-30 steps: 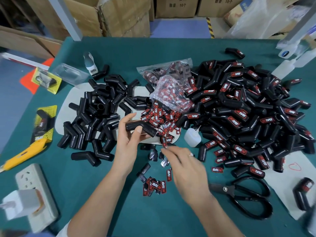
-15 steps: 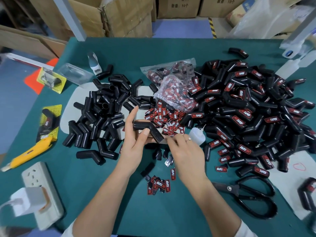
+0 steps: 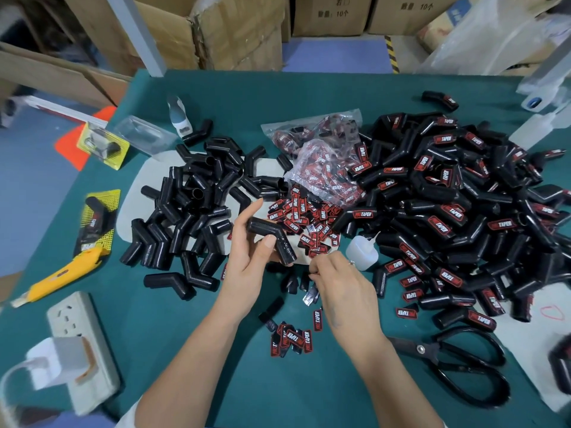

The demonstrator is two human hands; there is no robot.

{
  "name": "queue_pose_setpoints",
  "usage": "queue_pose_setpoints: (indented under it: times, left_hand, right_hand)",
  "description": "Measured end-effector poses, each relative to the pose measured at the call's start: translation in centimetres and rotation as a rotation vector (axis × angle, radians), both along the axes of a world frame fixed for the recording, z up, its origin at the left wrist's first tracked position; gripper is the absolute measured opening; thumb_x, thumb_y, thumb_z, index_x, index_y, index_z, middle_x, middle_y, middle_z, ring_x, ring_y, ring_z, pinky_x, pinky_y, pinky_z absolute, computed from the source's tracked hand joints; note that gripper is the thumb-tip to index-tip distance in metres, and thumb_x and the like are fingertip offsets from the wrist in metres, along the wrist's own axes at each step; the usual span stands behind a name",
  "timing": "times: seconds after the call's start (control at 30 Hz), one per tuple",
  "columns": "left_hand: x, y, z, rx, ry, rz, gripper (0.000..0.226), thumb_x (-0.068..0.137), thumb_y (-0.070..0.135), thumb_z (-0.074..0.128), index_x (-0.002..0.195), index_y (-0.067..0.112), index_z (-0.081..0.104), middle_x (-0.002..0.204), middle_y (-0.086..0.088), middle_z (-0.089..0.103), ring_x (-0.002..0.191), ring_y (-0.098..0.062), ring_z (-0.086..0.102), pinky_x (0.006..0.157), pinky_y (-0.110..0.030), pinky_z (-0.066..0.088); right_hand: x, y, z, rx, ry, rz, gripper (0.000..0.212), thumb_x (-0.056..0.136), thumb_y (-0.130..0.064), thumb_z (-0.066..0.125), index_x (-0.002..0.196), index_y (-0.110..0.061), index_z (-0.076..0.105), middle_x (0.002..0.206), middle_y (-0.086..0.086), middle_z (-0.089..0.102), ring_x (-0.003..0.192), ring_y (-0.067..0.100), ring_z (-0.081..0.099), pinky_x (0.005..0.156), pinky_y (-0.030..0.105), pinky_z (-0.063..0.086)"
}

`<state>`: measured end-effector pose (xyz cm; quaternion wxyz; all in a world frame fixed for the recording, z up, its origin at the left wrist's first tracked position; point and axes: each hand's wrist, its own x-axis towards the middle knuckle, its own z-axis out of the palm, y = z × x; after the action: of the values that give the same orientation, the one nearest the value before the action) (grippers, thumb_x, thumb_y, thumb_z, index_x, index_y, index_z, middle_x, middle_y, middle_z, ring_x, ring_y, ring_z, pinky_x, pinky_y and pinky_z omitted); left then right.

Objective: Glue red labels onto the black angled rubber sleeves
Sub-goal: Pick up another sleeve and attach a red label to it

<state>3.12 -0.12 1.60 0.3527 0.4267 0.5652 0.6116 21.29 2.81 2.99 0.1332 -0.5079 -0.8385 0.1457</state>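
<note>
My left hand [image 3: 247, 257] holds a bare black angled rubber sleeve [image 3: 272, 237] above the table, thumb on its bend. My right hand [image 3: 343, 291] hovers just right of the sleeve's lower end, fingertips pinched on a small piece that looks like a label, mostly hidden. A heap of unlabelled sleeves [image 3: 191, 211] lies to the left. To the right is a large heap of labelled sleeves [image 3: 448, 211]. Loose red labels [image 3: 302, 217] lie spread behind the hands, and a few more labels [image 3: 293, 338] lie between my forearms.
A small white glue bottle [image 3: 361, 254] stands right of my right hand. Black scissors [image 3: 457, 366] lie at the front right. A plastic bag of labels [image 3: 321, 159] sits at the back centre. A yellow knife [image 3: 61, 276] and a power strip [image 3: 83, 344] are at the left.
My right hand rose from the loose labels on the table to the sleeve's lower end, then drew slightly back. My left hand tilted the sleeve so its lower leg points down.
</note>
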Motion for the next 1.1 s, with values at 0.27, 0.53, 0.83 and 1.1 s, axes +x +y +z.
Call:
queue_pose_setpoints:
  times: [0.27,0.53,0.83,1.1]
  left_hand:
    - [0.1,0.1,-0.5,-0.011,-0.030,-0.021,0.051,0.106,0.033,0.057,0.155,0.035,0.041,0.122,0.009,0.062,0.112,-0.017,0.061,0.101,-0.050,0.056]
    - [-0.4,0.1,-0.7,-0.010,0.076,-0.008,0.050,0.107,0.032,0.053,0.156,0.033,0.040,0.105,0.012,0.057,0.087,-0.010,0.052,0.089,-0.033,0.052]
    - [-0.3,-0.3,0.2,-0.020,0.106,-0.080,0.054,0.107,0.044,0.055,0.158,0.039,0.038,0.149,-0.022,0.047,0.138,-0.047,0.044,0.119,-0.068,0.032]
    - [-0.2,-0.6,0.3,-0.010,0.025,-0.106,0.055,0.107,0.044,0.058,0.158,0.033,0.040,0.142,-0.014,0.052,0.125,-0.046,0.052,0.114,-0.074,0.034]
  right_hand:
    - [-0.3,0.0,1.4,0.214,-0.155,0.066,0.049,0.038,0.015,0.086,0.079,-0.011,0.075,0.074,0.005,0.062,0.054,0.022,0.058,0.044,0.029,0.041]
    - [-0.6,0.0,1.7,-0.017,0.328,-0.011,0.014,0.099,-0.013,0.070,0.108,-0.023,0.074,0.104,-0.007,0.063,0.081,0.020,0.067,0.065,0.043,0.057]
    - [-0.7,-0.1,2.0,-0.764,1.277,-0.208,0.012,0.092,-0.016,0.076,0.097,-0.028,0.077,0.089,0.006,0.076,0.082,0.019,0.075,0.073,0.026,0.059]
    - [-0.5,-0.5,2.2,-0.891,1.348,-0.226,0.009,0.088,-0.021,0.074,0.090,-0.028,0.080,0.089,0.007,0.078,0.082,0.017,0.075,0.071,0.025,0.059]
